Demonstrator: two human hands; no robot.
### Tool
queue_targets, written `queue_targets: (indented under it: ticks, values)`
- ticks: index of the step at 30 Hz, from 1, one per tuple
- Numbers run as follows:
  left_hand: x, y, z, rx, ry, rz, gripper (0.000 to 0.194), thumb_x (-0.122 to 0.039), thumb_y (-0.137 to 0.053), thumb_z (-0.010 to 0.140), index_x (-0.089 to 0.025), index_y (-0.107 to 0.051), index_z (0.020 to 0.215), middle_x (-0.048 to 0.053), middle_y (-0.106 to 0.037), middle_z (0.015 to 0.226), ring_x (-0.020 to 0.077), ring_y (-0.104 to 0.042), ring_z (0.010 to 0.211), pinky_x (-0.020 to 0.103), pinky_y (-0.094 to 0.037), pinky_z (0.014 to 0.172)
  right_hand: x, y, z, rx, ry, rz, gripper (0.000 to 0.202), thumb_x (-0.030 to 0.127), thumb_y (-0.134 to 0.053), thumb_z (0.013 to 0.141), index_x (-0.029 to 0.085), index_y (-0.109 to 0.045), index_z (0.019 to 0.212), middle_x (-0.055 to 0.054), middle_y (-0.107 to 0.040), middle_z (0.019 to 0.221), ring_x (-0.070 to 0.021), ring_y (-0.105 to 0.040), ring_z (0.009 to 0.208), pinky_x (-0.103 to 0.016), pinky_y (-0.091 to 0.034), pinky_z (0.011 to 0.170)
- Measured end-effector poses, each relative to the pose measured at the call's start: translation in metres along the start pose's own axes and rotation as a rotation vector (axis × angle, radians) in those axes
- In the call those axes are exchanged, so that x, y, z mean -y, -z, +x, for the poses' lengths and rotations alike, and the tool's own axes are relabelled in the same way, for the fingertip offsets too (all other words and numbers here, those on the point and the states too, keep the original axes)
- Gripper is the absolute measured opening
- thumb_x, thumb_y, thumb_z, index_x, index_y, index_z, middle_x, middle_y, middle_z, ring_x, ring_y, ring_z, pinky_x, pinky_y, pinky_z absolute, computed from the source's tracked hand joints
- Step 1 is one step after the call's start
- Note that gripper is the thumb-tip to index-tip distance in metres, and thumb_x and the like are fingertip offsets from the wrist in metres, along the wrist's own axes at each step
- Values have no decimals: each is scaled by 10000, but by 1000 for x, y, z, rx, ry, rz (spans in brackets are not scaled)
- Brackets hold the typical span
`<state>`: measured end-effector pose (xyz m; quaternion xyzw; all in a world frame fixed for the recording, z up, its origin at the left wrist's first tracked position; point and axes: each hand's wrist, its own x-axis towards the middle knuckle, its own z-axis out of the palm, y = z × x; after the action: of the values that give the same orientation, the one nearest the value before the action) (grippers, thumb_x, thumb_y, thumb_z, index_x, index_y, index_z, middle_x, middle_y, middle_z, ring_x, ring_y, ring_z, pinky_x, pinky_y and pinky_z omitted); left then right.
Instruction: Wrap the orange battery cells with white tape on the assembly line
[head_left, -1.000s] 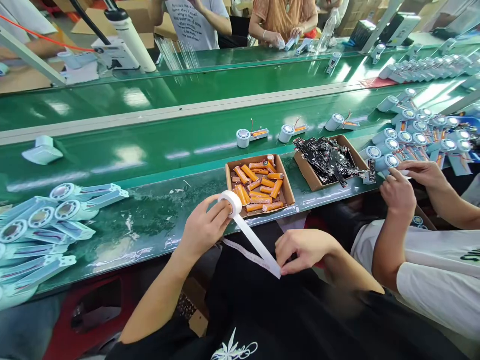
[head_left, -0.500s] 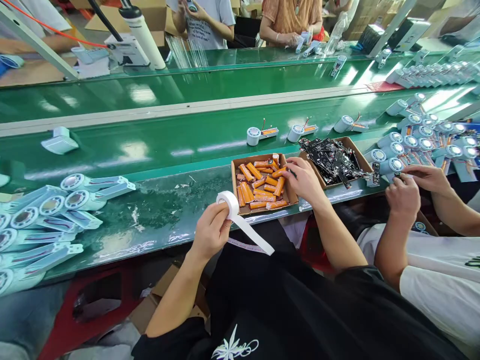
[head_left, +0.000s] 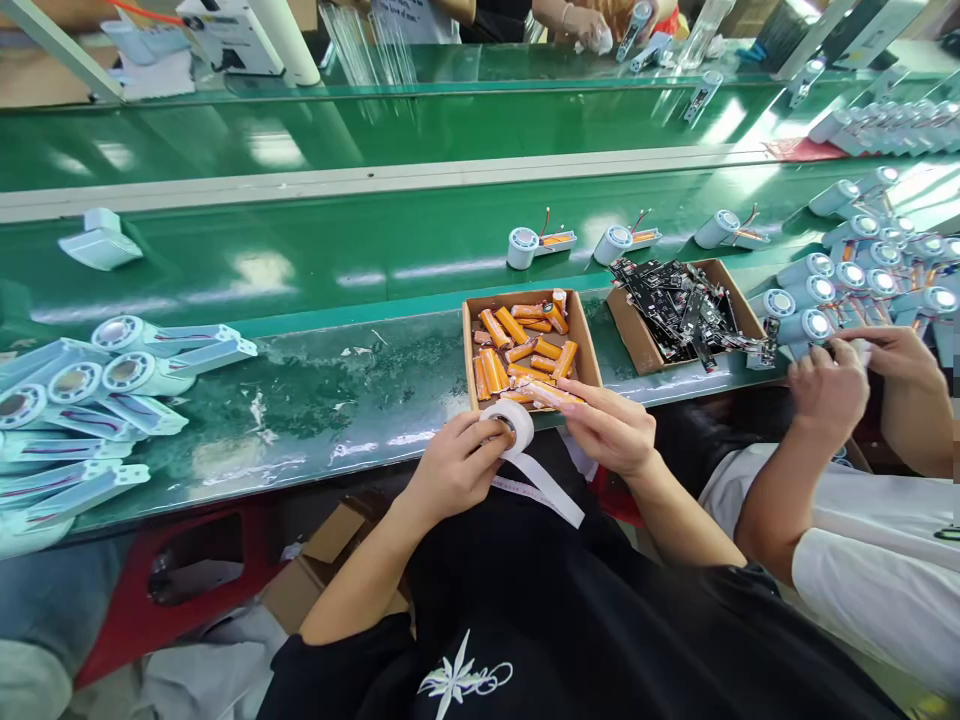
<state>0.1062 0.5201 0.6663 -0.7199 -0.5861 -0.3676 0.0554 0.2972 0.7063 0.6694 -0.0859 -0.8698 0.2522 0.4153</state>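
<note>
My left hand (head_left: 469, 455) is closed on a roll of white double-sided tape (head_left: 519, 428), fingers hooked through its core. A loose strip of tape (head_left: 551, 492) hangs from the roll toward my lap. Just to the right, my right hand (head_left: 615, 425) pinches the end of an orange battery (head_left: 551, 392) between thumb and fingers, above the near edge of a cardboard box (head_left: 591, 350). Several more orange cylindrical batteries (head_left: 517, 330) with wires lie jumbled in that box. The held battery points left, close to the tape roll.
A second box (head_left: 637, 335) heaped with black circuit boards (head_left: 679, 310) stands to the right. Pale blue housings (head_left: 127, 370) lie at left, and more (head_left: 814, 270) at right. Some housings with batteries (head_left: 523, 245) sit on the green belt. A co-worker's hands (head_left: 832, 390) work at my right.
My right hand has come from the box's right side toward me, bringing a battery to its near edge. My left hand has moved right with the tape roll. The camera view has tilted down.
</note>
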Motion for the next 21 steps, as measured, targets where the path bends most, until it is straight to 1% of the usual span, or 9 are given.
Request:
queue_targets:
  ticks: [2,8,11,13,15,17,18,19,21]
  values:
    - [2,0,0,28,-23,34,347,-44,-570,914,-210,-636,1212,100,-727,1090,260,-646,1096,418,-589,893,0,0,-2,12,-34,9,279,136,-695,878,316,-785,1071,-53,-774,1233,-252,-789,1051,-398,-705,834]
    - [7,-1,-4,116,-63,92,378,-29,-544,900,-212,-698,1193,91,-742,1129,273,-637,1145,433,-591,916,7,-10,-13,21,-241,118,171,226,-707,901,304,-789,1029,-64,-794,1187,-267,-784,1065,-437,-683,918]
    - [12,5,-2,162,-114,120,365,-13,-534,898,-190,-716,1160,88,-746,1125,279,-645,1150,436,-592,926,12,-16,-19,49,-283,319,123,251,-704,920,300,-784,999,-59,-785,1221,-257,-769,1107,-448,-643,1003]
    - [15,13,1,205,-140,111,362,-11,-536,909,-198,-720,1158,78,-744,1137,277,-642,1195,441,-588,963,13,-16,-19,86,-376,532,131,313,-731,920,283,-773,1040,-76,-765,1264,-272,-737,1183,-471,-613,1045]
    - [17,24,6,260,-155,104,346,-30,-557,934,-227,-719,1168,60,-739,1163,259,-641,1220,433,-580,998,12,-13,-13,182,-532,726,315,397,-751,914,267,-739,1201,-101,-739,1314,-277,-721,1211,-464,-613,1031]
    - [18,35,14,324,-171,117,312,-62,-590,960,-256,-718,1167,42,-732,1178,231,-651,1194,413,-574,1017,10,-6,0,356,-670,840,537,447,-756,909,249,-648,1396,-111,-722,1344,-264,-735,1172,-415,-637,963]
    - [17,39,19,354,-188,127,293,-77,-599,970,-266,-719,1158,36,-730,1169,218,-656,1171,400,-571,1019,9,-3,9,457,-703,860,589,451,-753,910,235,-619,1441,-103,-735,1319,-251,-748,1128,-381,-646,921]
    - [16,43,24,381,-208,136,275,-88,-602,978,-272,-720,1146,31,-727,1152,207,-659,1148,388,-568,1018,8,1,18,561,-707,850,586,445,-751,911,220,-629,1438,-85,-760,1263,-237,-759,1076,-350,-647,886]
    - [12,48,33,426,-262,150,229,-101,-600,988,-261,-720,1098,29,-718,1091,197,-661,1090,366,-568,981,6,9,34,714,-654,753,458,427,-762,898,195,-739,1292,-33,-806,1074,-213,-764,956,-300,-637,834]
